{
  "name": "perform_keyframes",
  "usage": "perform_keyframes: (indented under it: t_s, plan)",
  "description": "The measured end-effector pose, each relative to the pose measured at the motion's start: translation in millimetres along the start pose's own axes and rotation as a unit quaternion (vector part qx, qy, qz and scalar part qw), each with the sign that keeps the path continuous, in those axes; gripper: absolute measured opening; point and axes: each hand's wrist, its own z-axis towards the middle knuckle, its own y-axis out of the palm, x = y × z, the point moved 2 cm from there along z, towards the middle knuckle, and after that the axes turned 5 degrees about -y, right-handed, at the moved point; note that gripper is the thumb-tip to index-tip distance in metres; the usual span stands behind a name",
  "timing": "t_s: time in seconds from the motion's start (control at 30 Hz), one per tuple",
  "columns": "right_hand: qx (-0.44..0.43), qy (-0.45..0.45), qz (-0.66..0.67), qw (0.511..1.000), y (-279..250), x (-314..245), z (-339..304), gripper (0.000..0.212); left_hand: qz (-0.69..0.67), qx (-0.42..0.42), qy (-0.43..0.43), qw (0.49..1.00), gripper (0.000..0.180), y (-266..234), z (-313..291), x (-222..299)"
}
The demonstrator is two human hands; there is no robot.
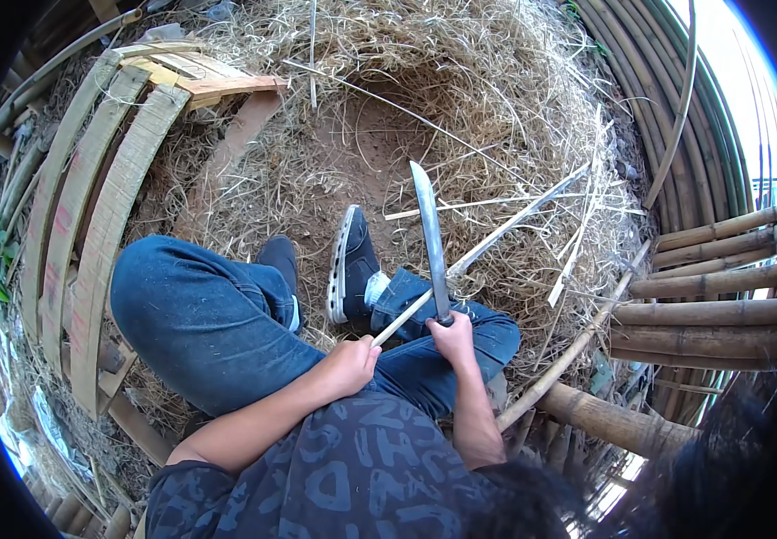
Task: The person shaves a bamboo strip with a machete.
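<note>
My left hand (351, 365) is closed around the near end of a long, thin bamboo strip (510, 226). The strip runs up and to the right across my bent leg, over the shavings. In my right hand (453, 339) is the dark handle of a machete (431, 229), its long blade pointing away from me. Strip and blade cross just beyond my right hand; whether they touch there I cannot tell. Both hands are above my jeans-covered right leg (487, 341).
Curly bamboo shavings (496, 108) cover the ground around a patch of bare soil (366, 144). A wooden pallet (119, 198) leans at the left. Stacked bamboo poles (667, 117) line the far right, with a bamboo slat frame (703, 313) nearer. Loose strips (573, 260) lie at right.
</note>
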Motion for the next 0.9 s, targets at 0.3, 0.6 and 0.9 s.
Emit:
perform_keyframes:
  t_s: [0.3, 0.6, 0.9]
  plan:
    - [0.080, -0.012, -0.078, 0.994, 0, -28, -14, 0.030, -0.033, -0.003, -0.022, 0.999, 0.029, -2, 1, -3]
    - [0.008, -0.074, 0.007, 0.997, -7, 2, 0, 0.018, -0.028, -0.016, -0.036, 0.999, 0.030, 2, -2, -7]
    - [0.043, -0.044, -0.007, 0.998, 2, 9, -2, 0.023, -0.032, -0.036, -0.026, 0.998, 0.032, -5, -3, 3]
